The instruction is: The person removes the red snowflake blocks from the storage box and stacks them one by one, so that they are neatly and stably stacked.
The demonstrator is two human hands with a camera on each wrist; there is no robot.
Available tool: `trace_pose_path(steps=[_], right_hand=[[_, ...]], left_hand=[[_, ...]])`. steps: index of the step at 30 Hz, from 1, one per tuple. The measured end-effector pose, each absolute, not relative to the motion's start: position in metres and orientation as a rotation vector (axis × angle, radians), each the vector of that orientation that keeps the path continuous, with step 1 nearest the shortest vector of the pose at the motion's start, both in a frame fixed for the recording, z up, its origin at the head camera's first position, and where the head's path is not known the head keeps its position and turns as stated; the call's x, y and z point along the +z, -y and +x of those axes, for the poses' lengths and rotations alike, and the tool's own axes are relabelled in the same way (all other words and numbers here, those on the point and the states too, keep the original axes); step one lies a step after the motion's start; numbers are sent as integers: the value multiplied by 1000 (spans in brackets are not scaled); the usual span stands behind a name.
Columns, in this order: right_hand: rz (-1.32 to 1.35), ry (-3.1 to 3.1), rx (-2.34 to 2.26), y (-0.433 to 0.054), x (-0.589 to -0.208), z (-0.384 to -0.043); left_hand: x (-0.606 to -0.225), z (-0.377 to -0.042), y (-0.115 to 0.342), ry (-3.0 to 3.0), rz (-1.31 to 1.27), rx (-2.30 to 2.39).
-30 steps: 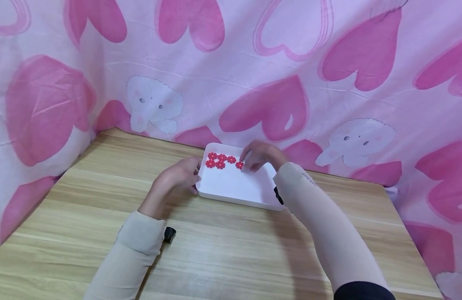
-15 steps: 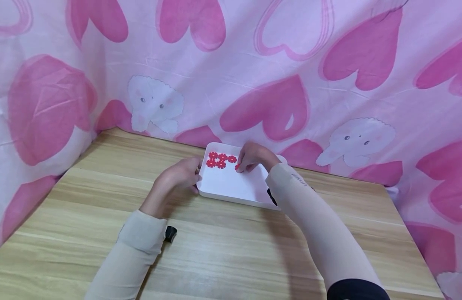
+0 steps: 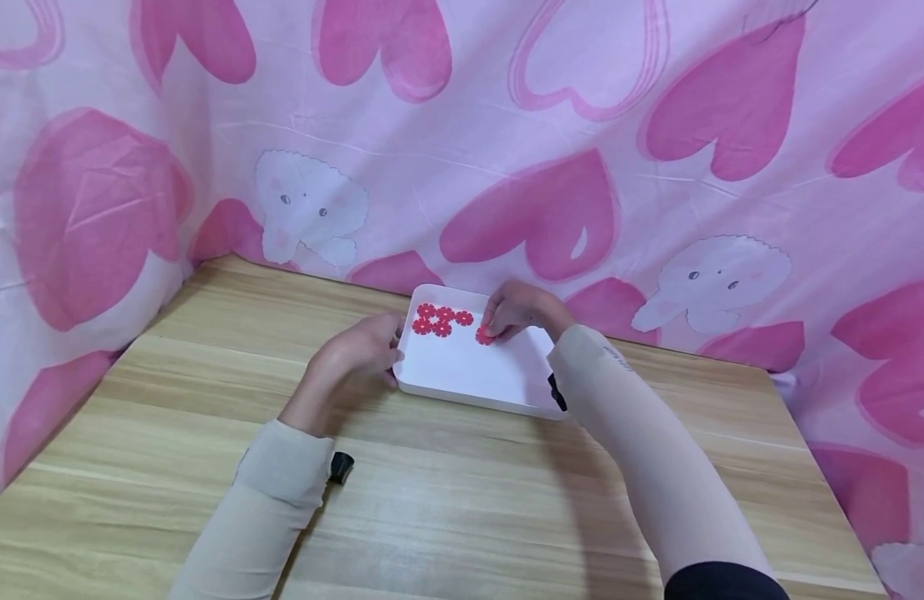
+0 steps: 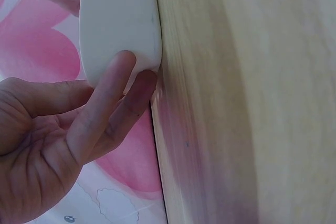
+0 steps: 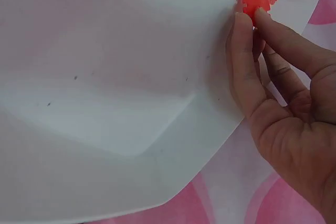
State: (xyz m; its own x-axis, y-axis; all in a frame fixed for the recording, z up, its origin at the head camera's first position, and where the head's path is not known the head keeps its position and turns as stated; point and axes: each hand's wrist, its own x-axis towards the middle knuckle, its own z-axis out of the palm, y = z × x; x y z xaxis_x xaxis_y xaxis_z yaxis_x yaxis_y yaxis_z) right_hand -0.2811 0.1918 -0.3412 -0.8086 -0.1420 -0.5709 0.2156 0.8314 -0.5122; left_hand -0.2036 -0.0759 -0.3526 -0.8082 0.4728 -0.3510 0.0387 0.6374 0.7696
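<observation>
A shallow white tray (image 3: 462, 375) rests near the back of the wooden table. My left hand (image 3: 362, 344) holds it at its left end; in the left wrist view, fingertips (image 4: 125, 62) lie against the outer wall. My right hand (image 3: 520, 307) is over the tray and pinches a red notched snowflake disc (image 5: 255, 4) between thumb and finger. Left of that disc, a group of similar red snowflake discs (image 3: 435, 320) lies in the tray's back left corner, two rows side by side. The right forearm crosses over the tray's right end.
The wooden table (image 3: 447, 500) stretches toward me and to both sides. Behind the tray hangs a pink and white cloth (image 3: 402, 183) with hearts and cartoon animals, close to the table's back edge. A black strap piece (image 3: 341, 468) shows at the left sleeve.
The right hand dips left toward the group with the disc, then comes back right, still pinching it. The left hand and the grouped discs stay where they are.
</observation>
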Motion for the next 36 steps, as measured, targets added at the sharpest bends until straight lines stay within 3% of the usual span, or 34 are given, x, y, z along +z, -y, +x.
trace_pose_path(steps=[36], right_hand=[[118, -2381, -810, -284, -298, -255]], left_hand=[[-350, -197, 79, -2315, 417, 1088]])
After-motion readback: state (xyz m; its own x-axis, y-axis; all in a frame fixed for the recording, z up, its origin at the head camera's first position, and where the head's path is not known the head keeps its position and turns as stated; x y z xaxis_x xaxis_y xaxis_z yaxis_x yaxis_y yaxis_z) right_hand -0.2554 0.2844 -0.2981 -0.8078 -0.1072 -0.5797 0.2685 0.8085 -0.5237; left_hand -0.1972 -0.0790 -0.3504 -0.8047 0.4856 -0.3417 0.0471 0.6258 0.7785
